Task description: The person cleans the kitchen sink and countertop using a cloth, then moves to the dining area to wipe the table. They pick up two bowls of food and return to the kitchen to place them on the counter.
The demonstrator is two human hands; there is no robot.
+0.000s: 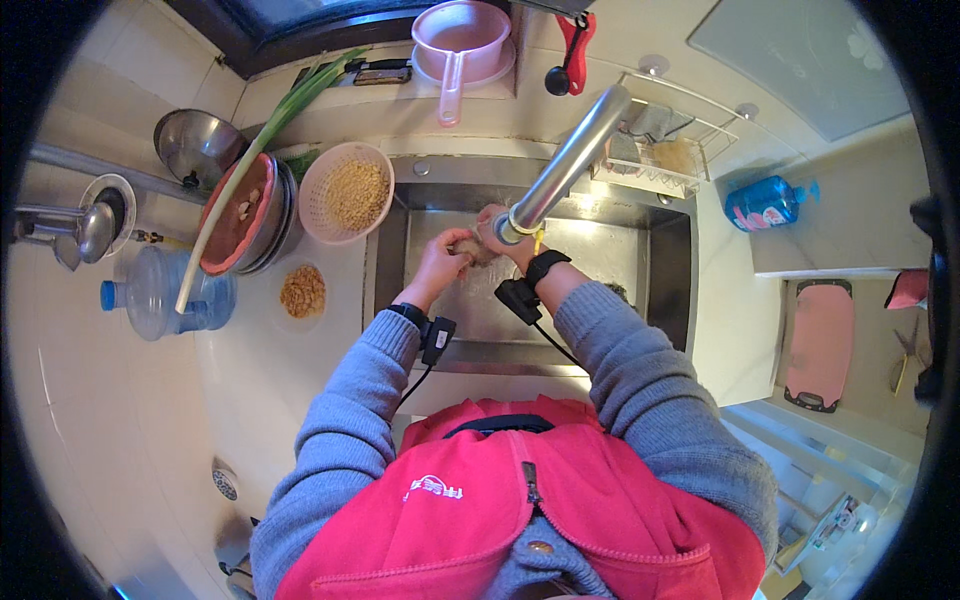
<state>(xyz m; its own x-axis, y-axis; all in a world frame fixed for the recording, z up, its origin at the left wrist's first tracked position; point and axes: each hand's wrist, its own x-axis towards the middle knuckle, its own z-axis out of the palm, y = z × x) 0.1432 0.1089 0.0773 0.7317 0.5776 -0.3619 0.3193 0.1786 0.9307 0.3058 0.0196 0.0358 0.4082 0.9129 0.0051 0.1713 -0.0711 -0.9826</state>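
Over the stainless steel sink [480,315], my left hand [442,262] grips the left side of a brownish, soft-looking scrubber or cloth [474,249]. My right hand [501,234] is at the other side of it, close to the end of the metal faucet [570,157], which partly hides its fingers. Water appears to run over the hands. A small dark thing [616,291] lies at the sink's right side, partly behind my right sleeve.
Left of the sink stand a pink colander [307,196] of yellowish beans, stacked bowls [279,225] under a leek [247,161], a small plate of brown bits [302,291] and a water jug [180,292]. A wire rack [652,178] and blue bottle [772,202] are at right.
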